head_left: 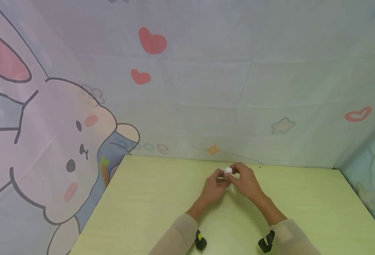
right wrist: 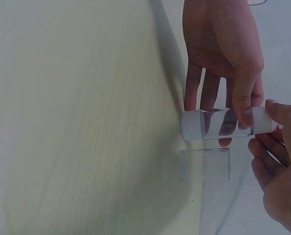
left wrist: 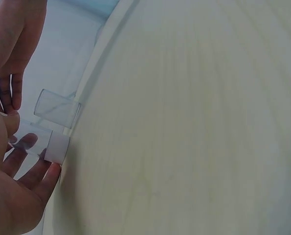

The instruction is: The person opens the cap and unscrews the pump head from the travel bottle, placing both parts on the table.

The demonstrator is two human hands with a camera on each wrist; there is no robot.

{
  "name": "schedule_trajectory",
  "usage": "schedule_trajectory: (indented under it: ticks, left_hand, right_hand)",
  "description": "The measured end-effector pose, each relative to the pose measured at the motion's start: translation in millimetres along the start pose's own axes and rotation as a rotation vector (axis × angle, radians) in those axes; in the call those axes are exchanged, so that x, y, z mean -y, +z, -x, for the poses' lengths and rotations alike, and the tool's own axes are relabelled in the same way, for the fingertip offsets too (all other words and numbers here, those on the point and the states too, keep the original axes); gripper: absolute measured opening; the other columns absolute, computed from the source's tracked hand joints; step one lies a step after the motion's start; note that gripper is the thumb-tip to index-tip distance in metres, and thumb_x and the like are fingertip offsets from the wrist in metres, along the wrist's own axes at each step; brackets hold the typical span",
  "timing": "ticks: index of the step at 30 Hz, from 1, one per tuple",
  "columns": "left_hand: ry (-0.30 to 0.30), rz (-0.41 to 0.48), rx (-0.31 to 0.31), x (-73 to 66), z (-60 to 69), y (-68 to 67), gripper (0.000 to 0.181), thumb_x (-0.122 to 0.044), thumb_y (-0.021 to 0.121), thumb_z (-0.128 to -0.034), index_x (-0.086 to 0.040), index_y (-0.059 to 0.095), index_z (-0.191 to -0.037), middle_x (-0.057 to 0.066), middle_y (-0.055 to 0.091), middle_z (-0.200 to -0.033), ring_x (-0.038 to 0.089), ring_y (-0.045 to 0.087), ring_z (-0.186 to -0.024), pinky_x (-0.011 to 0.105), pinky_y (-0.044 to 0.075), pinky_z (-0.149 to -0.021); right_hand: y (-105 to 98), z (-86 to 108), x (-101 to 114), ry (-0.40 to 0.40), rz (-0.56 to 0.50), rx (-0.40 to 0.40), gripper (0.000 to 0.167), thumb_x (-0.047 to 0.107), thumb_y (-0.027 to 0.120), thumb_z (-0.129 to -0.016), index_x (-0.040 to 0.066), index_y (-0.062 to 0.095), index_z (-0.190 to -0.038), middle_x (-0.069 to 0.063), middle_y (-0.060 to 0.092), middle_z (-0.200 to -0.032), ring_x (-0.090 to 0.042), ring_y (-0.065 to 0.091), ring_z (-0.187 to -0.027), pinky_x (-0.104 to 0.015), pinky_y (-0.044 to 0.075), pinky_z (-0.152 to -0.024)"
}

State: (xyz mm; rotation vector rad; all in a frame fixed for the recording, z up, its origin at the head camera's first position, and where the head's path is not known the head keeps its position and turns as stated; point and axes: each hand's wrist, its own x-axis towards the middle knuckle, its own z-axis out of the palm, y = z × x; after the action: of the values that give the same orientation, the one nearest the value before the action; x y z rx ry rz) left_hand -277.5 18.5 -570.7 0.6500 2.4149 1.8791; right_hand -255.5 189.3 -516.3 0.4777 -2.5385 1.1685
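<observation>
A small see-through bottle [right wrist: 216, 122] with a white base stands upright, its base on or close to the table. My left hand [head_left: 213, 188] holds its body, thumb on one side and fingers on the other. On the white cap [head_left: 228, 170] at the top, my right hand [head_left: 246, 181] pinches with thumb and fingers. Beside the bottle, a clear open-looking cylinder [right wrist: 204, 165] stands on the table; the left wrist view shows this clear cylinder [left wrist: 57, 108] too. In the head view the hands hide most of the bottle.
The pale wooden table [head_left: 152, 202] ends just beyond the hands, against a printed cloth backdrop [head_left: 200, 95] with hearts and a rabbit. A black wrist device [head_left: 201, 241] sits by the left sleeve, and another black wrist device [head_left: 266, 242] by the right.
</observation>
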Motion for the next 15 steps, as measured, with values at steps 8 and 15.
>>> schedule_trajectory:
  ticks: [8,15]
  left_hand:
    - [-0.007,0.012,0.006,-3.2,0.6,-0.2,0.014,-0.024,0.072,-0.1039,-0.017,0.064,-0.113,0.003,0.069,-0.131,0.024,0.071,-0.121,0.027,0.059,-0.094]
    - [-0.021,0.000,-0.003,-3.7,0.8,-0.2,0.015,-0.027,0.073,-0.1034,-0.019,0.065,-0.113,0.002,0.070,-0.132,0.023,0.071,-0.120,0.027,0.059,-0.094]
  right_hand:
    - [-2.8,-0.4,0.0,-0.044,-0.016,0.018,0.021,0.013,0.078,-0.099,0.003,0.067,-0.114,-0.007,0.069,-0.105,-0.037,0.068,-0.103,-0.061,0.056,-0.097]
    - [-1.6,0.3,0.4,-0.022,-0.004,0.016,0.022,0.014,0.078,-0.099,0.002,0.068,-0.115,-0.008,0.069,-0.109,-0.032,0.068,-0.104,-0.060,0.056,-0.097]
